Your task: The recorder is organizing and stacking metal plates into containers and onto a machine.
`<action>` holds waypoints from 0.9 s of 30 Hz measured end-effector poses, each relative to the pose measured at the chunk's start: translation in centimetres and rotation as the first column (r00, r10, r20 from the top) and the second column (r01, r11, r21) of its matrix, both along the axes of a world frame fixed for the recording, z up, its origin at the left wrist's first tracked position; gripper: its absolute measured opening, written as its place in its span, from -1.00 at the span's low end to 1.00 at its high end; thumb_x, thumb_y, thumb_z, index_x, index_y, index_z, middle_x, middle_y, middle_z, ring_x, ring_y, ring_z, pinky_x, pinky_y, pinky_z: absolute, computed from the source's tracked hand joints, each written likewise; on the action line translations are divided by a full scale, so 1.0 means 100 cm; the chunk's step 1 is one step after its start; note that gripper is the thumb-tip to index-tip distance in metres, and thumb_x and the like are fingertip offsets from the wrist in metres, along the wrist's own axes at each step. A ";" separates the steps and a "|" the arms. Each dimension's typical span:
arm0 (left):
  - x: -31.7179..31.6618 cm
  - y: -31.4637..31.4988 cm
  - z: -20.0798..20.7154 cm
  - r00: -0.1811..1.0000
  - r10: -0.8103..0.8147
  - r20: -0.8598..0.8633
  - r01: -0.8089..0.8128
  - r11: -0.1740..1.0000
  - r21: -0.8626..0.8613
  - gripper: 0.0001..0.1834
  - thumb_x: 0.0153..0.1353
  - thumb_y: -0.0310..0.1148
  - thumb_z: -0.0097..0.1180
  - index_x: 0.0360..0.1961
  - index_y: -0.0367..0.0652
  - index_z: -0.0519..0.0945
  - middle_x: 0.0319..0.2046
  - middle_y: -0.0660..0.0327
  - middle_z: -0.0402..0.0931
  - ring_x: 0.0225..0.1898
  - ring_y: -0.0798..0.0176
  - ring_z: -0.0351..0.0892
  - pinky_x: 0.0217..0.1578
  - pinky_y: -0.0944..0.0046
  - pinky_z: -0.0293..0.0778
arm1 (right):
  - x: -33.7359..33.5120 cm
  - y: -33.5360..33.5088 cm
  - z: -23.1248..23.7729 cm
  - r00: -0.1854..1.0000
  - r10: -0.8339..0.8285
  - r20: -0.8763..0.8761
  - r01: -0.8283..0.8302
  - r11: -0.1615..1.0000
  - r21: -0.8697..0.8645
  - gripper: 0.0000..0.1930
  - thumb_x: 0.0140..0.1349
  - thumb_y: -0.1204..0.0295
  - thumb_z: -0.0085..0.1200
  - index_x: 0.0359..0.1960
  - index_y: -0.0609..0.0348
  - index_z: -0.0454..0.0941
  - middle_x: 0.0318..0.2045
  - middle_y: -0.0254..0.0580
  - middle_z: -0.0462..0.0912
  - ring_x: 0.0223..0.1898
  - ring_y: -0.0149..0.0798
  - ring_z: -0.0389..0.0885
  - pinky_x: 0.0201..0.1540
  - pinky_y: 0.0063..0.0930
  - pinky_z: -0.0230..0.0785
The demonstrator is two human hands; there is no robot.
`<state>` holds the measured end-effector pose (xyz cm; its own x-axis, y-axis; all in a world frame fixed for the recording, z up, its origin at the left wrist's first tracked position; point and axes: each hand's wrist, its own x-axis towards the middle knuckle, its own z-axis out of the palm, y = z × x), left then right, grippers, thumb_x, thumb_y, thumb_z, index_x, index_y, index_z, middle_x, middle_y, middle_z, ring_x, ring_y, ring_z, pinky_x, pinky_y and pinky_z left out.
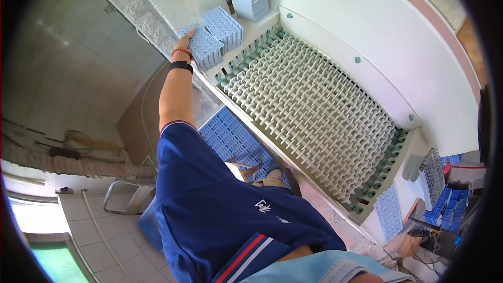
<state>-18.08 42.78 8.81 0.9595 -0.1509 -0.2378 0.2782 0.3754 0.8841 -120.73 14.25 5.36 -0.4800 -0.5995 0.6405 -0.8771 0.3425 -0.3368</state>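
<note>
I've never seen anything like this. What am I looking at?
There is no robot here, just a person working with bare hands. The one picture comes from a wide fisheye camera on their head, looking down, so straight edges bend near the rim. Their left hand is on a light blue stack at one end of a white machine; a second stack and a third stack stand there too. Across the machine run rows of pale, ringed rods. I can't make out the right hand.

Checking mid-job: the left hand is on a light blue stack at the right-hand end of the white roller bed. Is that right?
Not quite: the head view shows the left hand on a light blue stack at the left-hand end of the white roller bed.
</note>
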 end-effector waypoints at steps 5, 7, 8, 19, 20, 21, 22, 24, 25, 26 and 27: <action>0.019 0.007 -0.001 0.969 0.081 0.235 -0.221 0.714 0.664 -0.18 -0.08 0.03 0.29 0.04 -0.44 0.39 0.03 -0.04 0.41 0.10 0.10 0.36 0.12 0.14 0.21 | 0.044 0.005 0.026 0.997 0.000 -0.084 0.007 0.997 0.080 -0.57 0.09 0.03 0.11 -0.44 0.24 0.63 -0.53 -0.09 0.64 -0.59 -0.13 0.55 -0.48 -0.27 0.38; 0.029 0.015 0.003 0.977 0.075 0.198 -0.198 0.657 0.727 0.02 -0.18 0.15 0.31 0.10 -0.52 0.29 0.12 -0.08 0.30 0.18 0.13 0.24 0.17 0.22 0.12 | 0.064 0.002 0.034 0.998 0.062 -0.033 -0.062 0.998 0.001 -0.58 0.08 0.03 0.12 -0.41 0.22 0.64 -0.51 -0.11 0.65 -0.57 -0.12 0.55 -0.48 -0.26 0.39; 0.030 0.023 0.002 0.978 0.068 0.198 -0.194 0.653 0.732 0.02 -0.18 0.15 0.31 0.10 -0.52 0.29 0.12 -0.08 0.30 0.18 0.13 0.24 0.17 0.22 0.12 | 0.068 0.002 0.037 0.996 0.092 -0.009 -0.093 0.995 -0.038 -0.58 0.08 0.03 0.12 -0.40 0.21 0.64 -0.50 -0.12 0.65 -0.57 -0.12 0.56 -0.48 -0.26 0.39; -0.149 0.138 -0.074 0.832 0.549 0.077 -0.555 0.825 0.107 -0.25 0.14 -0.02 0.07 0.16 -0.42 0.22 0.15 0.04 0.24 0.10 0.07 0.31 0.13 -0.09 0.14 | 0.016 -0.055 0.019 0.571 0.677 0.465 -0.627 0.725 -0.285 -0.73 0.25 0.32 0.00 -0.23 0.33 0.53 -0.36 -0.26 0.57 -0.33 -0.44 0.51 -0.26 -0.58 0.41; -0.179 0.147 -0.082 0.851 0.516 0.099 -0.524 0.848 0.084 -0.28 0.12 -0.07 0.11 0.11 -0.47 0.26 -0.03 0.07 0.33 -0.07 0.15 0.38 0.12 -0.04 0.18 | -0.005 -0.060 0.009 0.500 0.721 0.480 -0.652 0.678 -0.339 -0.76 0.25 0.34 0.01 -0.25 0.31 0.54 -0.38 -0.28 0.57 -0.35 -0.45 0.51 -0.27 -0.60 0.40; -0.206 0.166 -0.106 0.856 0.507 0.101 -0.515 0.853 0.088 -0.31 0.11 -0.11 0.15 0.05 -0.51 0.30 -0.22 0.11 0.43 -0.24 0.22 0.45 0.11 0.01 0.22 | -0.010 -0.075 -0.001 0.417 0.769 0.485 -0.703 0.611 -0.364 -0.78 0.25 0.36 0.01 -0.27 0.29 0.55 -0.40 -0.30 0.57 -0.37 -0.47 0.50 -0.29 -0.61 0.40; -0.247 0.159 -0.129 0.841 0.534 0.088 -0.542 0.831 0.130 -0.44 0.09 -0.15 0.18 -0.09 -0.47 0.38 -0.40 0.20 0.35 -0.41 0.31 0.38 -0.01 0.08 0.31 | -0.010 -0.091 -0.014 0.414 0.774 0.480 -0.718 0.601 -0.351 -0.78 0.25 0.36 0.01 -0.27 0.29 0.55 -0.40 -0.30 0.57 -0.37 -0.47 0.50 -0.29 -0.61 0.40; -0.337 0.161 -0.188 0.853 0.518 0.055 -0.519 0.836 0.179 -0.66 0.08 -0.22 0.20 -0.36 -0.30 0.44 -0.64 0.34 0.24 -0.63 0.42 0.25 -0.31 0.22 0.39 | -0.006 -0.112 -0.036 0.398 0.790 0.467 -0.764 0.567 -0.309 -0.81 0.23 0.37 0.04 -0.33 0.27 0.55 -0.45 -0.32 0.56 -0.41 -0.49 0.49 -0.32 -0.64 0.39; -0.381 0.181 -0.223 0.879 0.475 0.042 -0.474 0.860 0.186 -0.73 0.08 -0.24 0.20 -0.49 -0.19 0.43 -0.69 0.37 0.20 -0.68 0.46 0.19 -0.50 0.29 0.37 | -0.011 -0.121 -0.050 0.377 0.797 0.472 -0.798 0.538 -0.273 -0.81 0.23 0.37 0.04 -0.33 0.27 0.55 -0.45 -0.32 0.56 -0.41 -0.49 0.49 -0.32 -0.64 0.39; -0.424 0.188 -0.256 0.883 0.469 -0.025 -0.450 0.860 0.240 -0.73 0.09 -0.26 0.19 -0.55 -0.10 0.37 -0.68 0.37 0.21 -0.67 0.45 0.21 -0.60 0.33 0.27 | -0.011 -0.144 -0.062 0.301 0.801 0.518 -0.836 0.483 -0.261 -0.80 0.23 0.36 0.05 -0.35 0.28 0.55 -0.47 -0.32 0.56 -0.43 -0.49 0.49 -0.33 -0.64 0.39; -0.463 0.194 -0.290 0.879 0.468 -0.093 -0.426 0.858 0.288 -0.70 0.09 -0.29 0.19 -0.61 -0.02 0.30 -0.67 0.36 0.22 -0.66 0.45 0.22 -0.70 0.36 0.18 | -0.006 -0.170 -0.076 0.222 0.794 0.566 -0.871 0.422 -0.250 -0.79 0.22 0.35 0.06 -0.37 0.28 0.55 -0.49 -0.32 0.56 -0.45 -0.49 0.49 -0.34 -0.64 0.39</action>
